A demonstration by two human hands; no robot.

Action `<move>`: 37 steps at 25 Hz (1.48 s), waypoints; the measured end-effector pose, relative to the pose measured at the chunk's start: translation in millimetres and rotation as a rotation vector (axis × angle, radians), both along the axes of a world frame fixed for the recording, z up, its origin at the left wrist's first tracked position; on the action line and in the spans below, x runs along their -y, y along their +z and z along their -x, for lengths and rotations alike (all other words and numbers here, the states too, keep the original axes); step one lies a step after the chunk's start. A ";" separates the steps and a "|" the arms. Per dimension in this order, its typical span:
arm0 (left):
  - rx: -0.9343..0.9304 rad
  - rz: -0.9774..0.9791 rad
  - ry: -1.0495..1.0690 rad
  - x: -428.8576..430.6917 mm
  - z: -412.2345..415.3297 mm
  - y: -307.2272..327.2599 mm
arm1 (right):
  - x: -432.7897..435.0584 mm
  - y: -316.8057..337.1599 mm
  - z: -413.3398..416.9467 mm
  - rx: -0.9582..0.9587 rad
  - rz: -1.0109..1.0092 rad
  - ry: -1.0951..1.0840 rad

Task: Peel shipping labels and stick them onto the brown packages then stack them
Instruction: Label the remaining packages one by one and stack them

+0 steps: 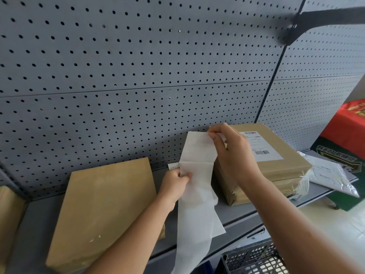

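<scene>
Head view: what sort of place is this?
Probably a shipping or packing station: grey pegboard backing a metal shelf, stacked brown packages topped with a barcode label, and a white label strip in hand.

**Colours in view**

I see a white label strip [197, 155] before a grey pegboard [118, 66] dotted with dark holes. Left of the strip, a plain brown package [102, 204]; right of it, a brown stack [292, 165] with a white, black-barcoded label [262, 147]; farther right, a red-and-green box [345, 125].
</scene>
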State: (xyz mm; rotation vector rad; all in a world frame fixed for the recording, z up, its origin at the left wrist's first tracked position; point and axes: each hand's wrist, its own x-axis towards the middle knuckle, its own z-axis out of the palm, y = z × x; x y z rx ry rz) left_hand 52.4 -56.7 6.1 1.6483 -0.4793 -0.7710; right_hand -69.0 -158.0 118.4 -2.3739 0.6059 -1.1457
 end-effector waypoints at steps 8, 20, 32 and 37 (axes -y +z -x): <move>0.063 -0.217 0.000 15.8 -2.2 -24.1 | -3.1 21.3 5.7 0.069 0.017 0.013; 0.203 -0.431 -0.200 -29.6 -3.8 34.1 | -14.1 8.1 7.1 0.024 0.034 0.094; -0.431 0.259 0.064 -118.5 -52.4 76.8 | -72.0 -28.8 -28.9 -0.112 0.230 0.455; -0.318 0.232 0.132 -145.7 -63.4 70.8 | -96.5 -37.5 -42.1 -0.181 0.296 0.548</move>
